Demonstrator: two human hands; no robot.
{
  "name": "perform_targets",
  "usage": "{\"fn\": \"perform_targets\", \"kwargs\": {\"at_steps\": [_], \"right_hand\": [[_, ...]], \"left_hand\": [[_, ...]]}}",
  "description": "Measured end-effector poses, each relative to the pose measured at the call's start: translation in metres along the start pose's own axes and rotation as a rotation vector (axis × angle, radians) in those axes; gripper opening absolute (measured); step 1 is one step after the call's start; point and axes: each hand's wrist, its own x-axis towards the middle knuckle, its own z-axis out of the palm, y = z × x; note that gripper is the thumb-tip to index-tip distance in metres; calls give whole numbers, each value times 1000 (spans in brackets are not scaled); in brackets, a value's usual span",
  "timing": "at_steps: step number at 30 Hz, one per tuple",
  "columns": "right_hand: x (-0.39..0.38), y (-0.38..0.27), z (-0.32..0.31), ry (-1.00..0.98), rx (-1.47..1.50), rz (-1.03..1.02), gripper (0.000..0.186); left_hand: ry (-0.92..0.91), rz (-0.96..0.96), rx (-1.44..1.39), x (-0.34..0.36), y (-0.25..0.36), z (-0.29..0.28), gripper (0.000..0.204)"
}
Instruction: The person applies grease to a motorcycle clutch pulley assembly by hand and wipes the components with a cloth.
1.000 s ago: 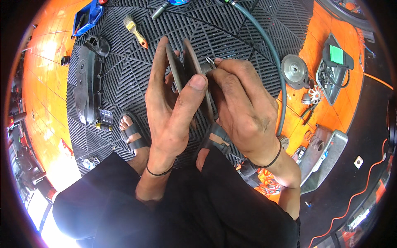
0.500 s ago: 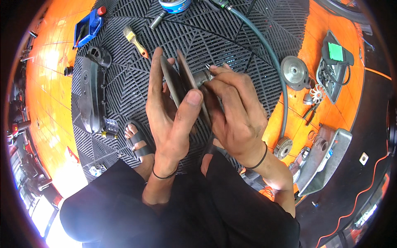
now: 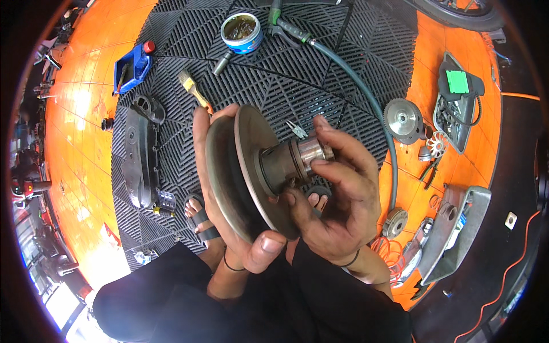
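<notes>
A greasy metal belt-drive pulley (image 3: 251,143) with two facing discs is held up in front of my lap. My left hand (image 3: 243,254) grips the discs, its thumb on the near rim and its fingers round the far side. From the right-hand disc sticks out a cylindrical hub (image 3: 280,166) with a shiny end. My right hand (image 3: 346,208) is curled round this hub, thumb low by the disc and fingertips at the shiny end. Whether a small part sits under the right thumb is too hidden to tell. Beyond the hub, pliers (image 3: 296,129) lie on the mat.
On the black ribbed mat (image 3: 189,48) lie a paintbrush (image 3: 194,88), a grease tub (image 3: 241,34), an air gun (image 3: 286,31) with hose, a blue tray (image 3: 132,71) and a black cover (image 3: 140,166). A toothed disc (image 3: 403,120) and a grey casing (image 3: 457,234) lie at right.
The pulley has turned so its right-hand disc and hub now face me more. Both hands have come lower, and the right fingers have spread round the hub.
</notes>
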Motion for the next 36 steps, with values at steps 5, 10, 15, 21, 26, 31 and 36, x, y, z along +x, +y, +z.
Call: {"fn": "perform_targets", "kwargs": {"at_steps": [5,10,15,21,26,31,36], "right_hand": [[-3,6,-7,-132,79,-39,41],[1,-11,1,70,341,216,44],[-1,-11,5,95,447,287,48],[3,2,-8,-60,-182,-193,44],[3,-9,-16,-113,-605,-394,24],[11,-19,-21,-272,-697,-393,26],[19,-20,-20,-295,-704,-411,17]], "left_hand": [[29,66,15,-1,2,-1,146],[48,74,-25,-1,3,3,149],[68,19,-51,1,4,3,152],[34,10,-1,-1,5,-5,151],[3,59,62,0,8,-5,145],[21,78,70,3,9,-8,140],[-29,107,86,5,7,-10,133]]}}
